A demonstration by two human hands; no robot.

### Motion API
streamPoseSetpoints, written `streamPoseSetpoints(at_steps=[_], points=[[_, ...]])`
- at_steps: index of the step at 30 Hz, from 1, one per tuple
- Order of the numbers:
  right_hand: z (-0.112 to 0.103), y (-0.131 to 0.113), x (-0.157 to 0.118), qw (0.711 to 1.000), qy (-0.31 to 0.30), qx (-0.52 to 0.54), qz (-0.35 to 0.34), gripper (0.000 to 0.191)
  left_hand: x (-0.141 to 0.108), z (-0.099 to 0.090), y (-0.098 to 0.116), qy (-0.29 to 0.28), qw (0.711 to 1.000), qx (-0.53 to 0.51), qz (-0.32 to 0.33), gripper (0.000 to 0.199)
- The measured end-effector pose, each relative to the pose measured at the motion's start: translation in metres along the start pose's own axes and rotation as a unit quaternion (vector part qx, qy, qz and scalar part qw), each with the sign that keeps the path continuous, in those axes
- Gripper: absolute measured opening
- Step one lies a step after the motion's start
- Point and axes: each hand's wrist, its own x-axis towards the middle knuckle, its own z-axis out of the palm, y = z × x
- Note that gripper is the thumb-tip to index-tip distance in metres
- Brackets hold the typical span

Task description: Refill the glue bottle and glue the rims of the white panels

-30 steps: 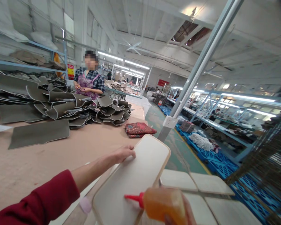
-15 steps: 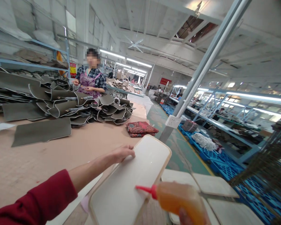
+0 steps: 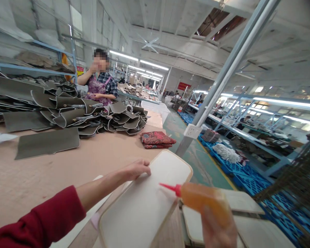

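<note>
A white rounded panel (image 3: 139,206) with a tan edge is tilted up in front of me. My left hand (image 3: 139,170) grips its upper left edge, thumb on the white face and fingers out of sight behind. In my right hand (image 3: 218,225) is a glue bottle (image 3: 201,198) of clear plastic with amber liquid inside. Its red pointed nozzle lies over the panel's middle; whether the tip touches cannot be made out. The bottle and right hand are slightly blurred.
More white panels (image 3: 263,229) lie at the lower right. A folded red patterned cloth (image 3: 157,139) rests on the tan tabletop (image 3: 105,148). Grey-brown leather-like pieces (image 3: 93,115) are heaped at the left, with a co-worker (image 3: 100,86) behind them. A post (image 3: 209,93) with a socket rises at right.
My right hand and the glue bottle have moved up, the nozzle shifting up and right across the panel. My left hand keeps its grip. The co-worker has raised a hand to the face.
</note>
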Motion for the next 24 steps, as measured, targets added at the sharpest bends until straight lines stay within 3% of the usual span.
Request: streamPoseSetpoints(at_steps=[2,4,10,12,15,17,22,24], points=[[0.009,-0.015,0.02,0.999,0.018,0.026,-0.04,0.057,-0.001,0.005,0.002,-0.016,1.0,0.004,0.01,0.022],[0.012,-0.017,0.021,0.999,0.017,0.026,-0.039,0.056,0.001,0.006,0.003,-0.023,1.0,-0.002,0.013,0.023],[0.016,0.006,-0.038,0.995,-0.058,-0.005,0.075,0.071,0.009,0.0,-0.004,0.01,1.0,-0.002,-0.002,0.023],[0.019,-0.005,-0.029,0.998,-0.029,0.006,0.054,0.065,0.005,0.0,-0.005,0.005,1.0,0.005,0.01,0.021],[0.017,-0.023,0.006,0.999,0.023,0.022,-0.037,0.062,0.0,0.003,-0.001,-0.015,1.0,0.006,0.015,0.022],[0.01,-0.024,0.017,0.999,0.032,0.023,-0.038,0.062,0.0,0.004,0.001,-0.024,1.0,0.002,0.009,0.023],[-0.007,0.012,-0.029,0.998,-0.027,-0.018,0.058,0.067,0.01,0.002,-0.002,0.016,1.0,0.012,-0.003,0.024],[-0.01,0.015,-0.046,0.996,-0.016,-0.014,0.091,0.068,0.014,-0.001,-0.005,0.034,0.999,0.009,-0.001,0.026]])
